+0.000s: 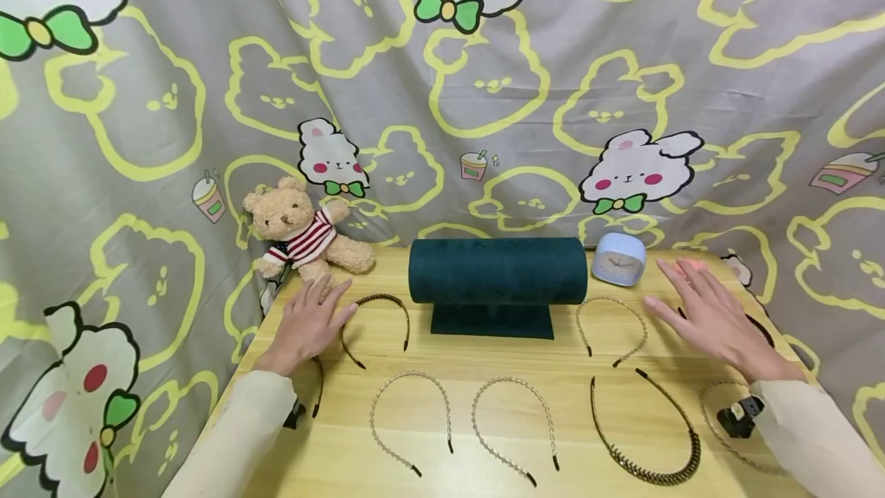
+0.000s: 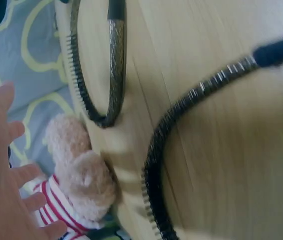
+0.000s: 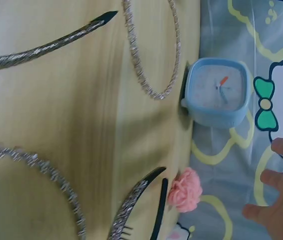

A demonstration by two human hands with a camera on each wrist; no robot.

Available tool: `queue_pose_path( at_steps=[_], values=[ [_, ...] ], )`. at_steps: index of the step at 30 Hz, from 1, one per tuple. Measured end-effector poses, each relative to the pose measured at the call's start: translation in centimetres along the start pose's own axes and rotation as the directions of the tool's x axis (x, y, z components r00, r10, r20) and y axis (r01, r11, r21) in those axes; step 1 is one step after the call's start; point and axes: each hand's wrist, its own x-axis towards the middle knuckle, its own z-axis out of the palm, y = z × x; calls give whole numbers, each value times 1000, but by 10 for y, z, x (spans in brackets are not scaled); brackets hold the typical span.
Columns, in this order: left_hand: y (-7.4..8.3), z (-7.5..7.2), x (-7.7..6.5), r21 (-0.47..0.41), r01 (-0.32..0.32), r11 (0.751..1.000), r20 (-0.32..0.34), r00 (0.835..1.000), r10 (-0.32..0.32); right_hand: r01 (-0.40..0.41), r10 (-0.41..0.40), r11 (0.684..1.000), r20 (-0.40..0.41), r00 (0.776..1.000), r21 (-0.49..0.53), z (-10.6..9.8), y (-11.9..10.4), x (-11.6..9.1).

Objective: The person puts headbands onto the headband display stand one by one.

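i am at a homelike, curtained nook: grey cloth printed with white rabbits and yellow outlines (image 1: 408, 102) hangs behind my pale wood-grain table (image 1: 477, 357), where a tan plush bear in a red-striped shirt (image 1: 304, 237) and a rounded light-blue clock (image 1: 619, 258) sit.

No lettering or number can be read (the clock dial (image 3: 218, 89) is blurred).

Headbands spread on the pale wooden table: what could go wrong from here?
Your right hand might bump the pale-blue, rounded-square clock beside it. The cream right sleeve, overlapping a pale beaded headband in the head view, could drag it. Your left hand, close to a dark, ridged, arched headband, may nudge it.
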Motion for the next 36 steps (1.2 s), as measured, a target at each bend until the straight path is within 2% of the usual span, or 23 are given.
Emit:
queue_pose_path(
  at_steps=[5, 14, 21, 25, 31, 36],
  values=[
    [-12, -8, -9, -6, -16, 1000, -24, 1000, 16, 56, -55, 998, -22, 998, 18, -3, -9, 11],
    [-35, -19, -26, -35, -47, 998, -112, 993, 43, 58, -58, 993, -3, 998, 104, -12, -34, 29],
    [-50, -27, -37, -57, -36, 998, -100, 995, 30, 76, -82, 972, 20, 996, 223, -16, -49, 41],
    [-58, -28, -44, -67, -44, 997, -110, 993, 37, 91, -101, 972, 35, 994, 219, -16, -60, 48],
    [-69, -31, -56, -104, -13, 994, -98, 995, 3, 99, -115, 968, 56, 992, 232, -14, -73, 58],
    [-73, -32, -63, -116, -14, 993, -104, 995, 2, 110, -143, 941, 83, 986, 321, -9, -82, 65]
  ],
)
